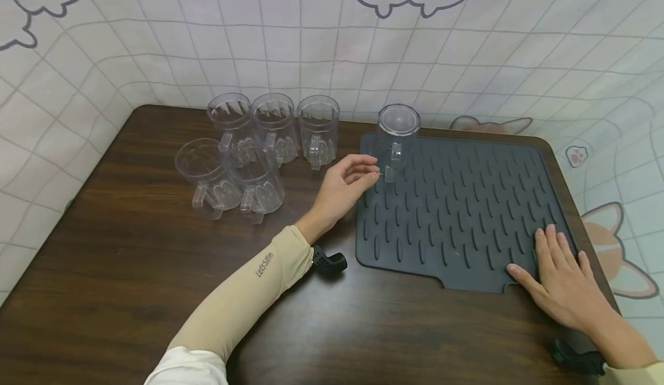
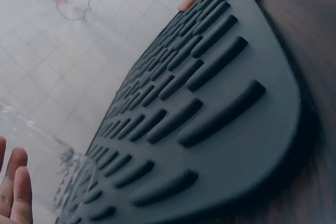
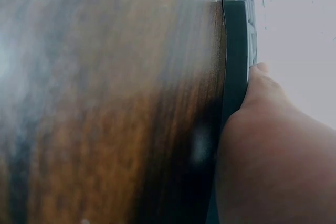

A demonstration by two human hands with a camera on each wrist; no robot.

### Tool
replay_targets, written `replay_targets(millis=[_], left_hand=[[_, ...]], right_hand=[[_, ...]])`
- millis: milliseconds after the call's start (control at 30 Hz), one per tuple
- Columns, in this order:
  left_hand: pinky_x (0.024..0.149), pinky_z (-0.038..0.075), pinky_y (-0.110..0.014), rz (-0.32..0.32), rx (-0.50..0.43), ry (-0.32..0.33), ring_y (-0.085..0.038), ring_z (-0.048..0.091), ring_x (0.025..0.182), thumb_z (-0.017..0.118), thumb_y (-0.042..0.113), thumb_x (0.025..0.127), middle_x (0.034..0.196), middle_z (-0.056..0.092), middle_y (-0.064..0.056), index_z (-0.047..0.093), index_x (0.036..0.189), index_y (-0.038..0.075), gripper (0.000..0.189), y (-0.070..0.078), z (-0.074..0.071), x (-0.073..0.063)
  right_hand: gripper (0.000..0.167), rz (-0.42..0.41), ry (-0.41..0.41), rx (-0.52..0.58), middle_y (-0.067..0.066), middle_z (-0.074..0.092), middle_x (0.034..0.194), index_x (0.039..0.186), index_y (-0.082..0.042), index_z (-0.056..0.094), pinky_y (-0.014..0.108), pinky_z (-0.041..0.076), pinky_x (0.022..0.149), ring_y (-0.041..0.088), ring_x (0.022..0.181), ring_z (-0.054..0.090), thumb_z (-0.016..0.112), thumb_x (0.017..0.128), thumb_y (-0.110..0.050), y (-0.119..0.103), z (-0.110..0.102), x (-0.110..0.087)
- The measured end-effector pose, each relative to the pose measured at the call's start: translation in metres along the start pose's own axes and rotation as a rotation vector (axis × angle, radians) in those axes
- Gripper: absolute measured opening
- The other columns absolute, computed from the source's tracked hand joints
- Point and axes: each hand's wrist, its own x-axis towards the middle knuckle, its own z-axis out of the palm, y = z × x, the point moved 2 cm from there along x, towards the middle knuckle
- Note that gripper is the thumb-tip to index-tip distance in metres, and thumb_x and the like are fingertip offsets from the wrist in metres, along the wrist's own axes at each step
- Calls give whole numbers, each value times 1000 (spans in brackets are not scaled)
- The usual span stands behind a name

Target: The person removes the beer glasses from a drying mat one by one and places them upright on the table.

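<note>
A clear mug (image 1: 398,125) stands upside down on the back left corner of the dark grey ridged drying mat (image 1: 451,200), its handle facing me. Just left of this mug is my left hand (image 1: 349,186), fingers loosely bent and thumb apart from them, with nothing held. In the left wrist view its fingers (image 2: 21,195) show at the lower left, near the blurred clear mug (image 2: 76,182). My right hand (image 1: 565,278) rests spread on the mat's front right corner. The right wrist view has that hand (image 3: 268,145) against the mat edge (image 3: 236,61).
Several more clear mugs (image 1: 318,128) stand mouth up in two rows on the left of the brown wooden table (image 1: 129,258), handles toward me. A white gridded cloth (image 1: 290,33) hangs behind the table and along both sides.
</note>
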Motion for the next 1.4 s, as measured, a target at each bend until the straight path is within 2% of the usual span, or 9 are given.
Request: replay_targets(millis=[133, 333, 500, 667, 933, 1133, 1400], left_hand=[[99, 57, -25, 8, -32, 11, -16, 71, 112, 64, 9, 102, 126, 69, -21, 63, 130, 2, 29, -3, 8, 6], [102, 57, -27, 16, -24, 24, -25, 68, 124, 61, 8, 104, 127, 68, -17, 63, 129, 3, 26, -5, 14, 14], [98, 57, -24, 26, -4, 19, -25, 68, 122, 62, 8, 103, 128, 68, -17, 63, 128, 4, 26, -7, 15, 18], [95, 58, -23, 33, -33, -20, -31, 67, 121, 64, 2, 99, 129, 67, -21, 61, 130, 2, 31, -8, 19, 21], [100, 59, -26, 31, -73, -71, -42, 65, 126, 63, -5, 98, 132, 64, -29, 58, 132, -4, 34, -12, 29, 26], [104, 59, -30, 44, -66, -73, -43, 66, 124, 61, -9, 98, 132, 64, -30, 57, 132, -6, 34, -13, 33, 30], [101, 60, -28, 79, -28, -68, -40, 68, 121, 60, -11, 97, 132, 66, -29, 61, 130, -5, 33, -12, 35, 30]], right_hand=[[92, -1, 1, 1, 30, -18, 168, 162, 4, -7, 77, -17, 120, 53, 157, -14, 43, 109, -51, -1, 0, 0], [92, -7, 10, -4, 28, -17, 169, 162, 3, -6, 75, -17, 121, 51, 158, -14, 44, 109, -52, -3, 0, 0], [92, -14, 22, -5, 29, -16, 169, 163, 3, -6, 76, -15, 121, 52, 158, -12, 45, 108, -51, -3, -1, 0], [92, -9, 16, -4, 29, -16, 169, 163, 3, -6, 77, -14, 120, 52, 158, -12, 44, 108, -51, -2, 0, 0], [92, -7, 26, 5, 30, -15, 169, 163, 4, -5, 77, -14, 121, 52, 158, -11, 45, 108, -51, -1, 4, -1], [91, -6, 41, 4, 30, -14, 169, 163, 3, -4, 77, -13, 121, 51, 159, -10, 45, 108, -50, -1, 3, -2], [92, 3, 33, 2, 29, -15, 169, 163, 3, -5, 77, -13, 121, 51, 158, -11, 45, 108, -51, 0, 3, -2]])
